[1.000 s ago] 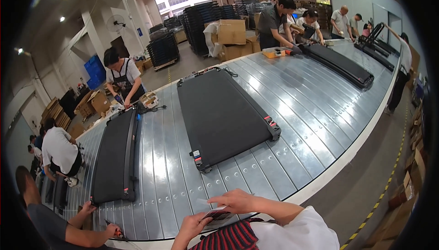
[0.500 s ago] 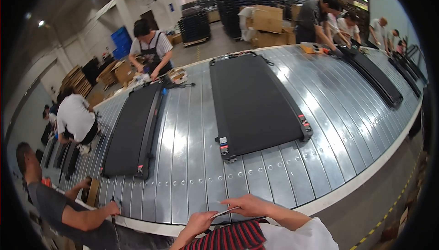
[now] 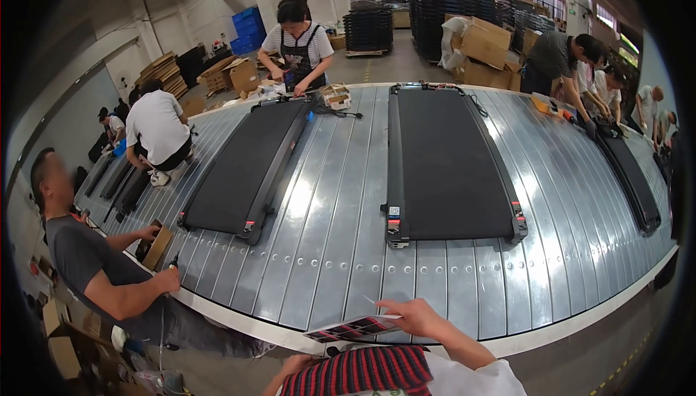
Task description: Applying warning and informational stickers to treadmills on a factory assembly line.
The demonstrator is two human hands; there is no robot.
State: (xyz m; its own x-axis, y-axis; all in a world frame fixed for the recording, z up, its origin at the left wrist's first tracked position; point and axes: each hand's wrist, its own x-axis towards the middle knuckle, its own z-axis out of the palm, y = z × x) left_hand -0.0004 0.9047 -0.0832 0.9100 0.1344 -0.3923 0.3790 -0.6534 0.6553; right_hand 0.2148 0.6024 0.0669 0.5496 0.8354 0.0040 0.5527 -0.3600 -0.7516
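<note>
Holding position low over the near edge of the slatted metal conveyor, the right hand has its fingers drawn nearly together at a thin pale strip, which juts out to the left. A printed sheet with dark and red patches lies just beneath that hand, tilted, above the conveyor's pale rim. The left hand is below the left end of the sheet, partly covered by red-and-black striped cloth; how far its fingers are spread, and whether they grip the sheet, cannot be told.

Ahead, a broad black deck rests flat on the conveyor, red labels at its near corners, well apart from both hands. A second black deck lies to its left, slightly askew.

Farther left, a co-worker in a dark grey shirt grips a dark tool; a cardboard box stands beside. A person in an apron works at the second deck's far end.
</note>
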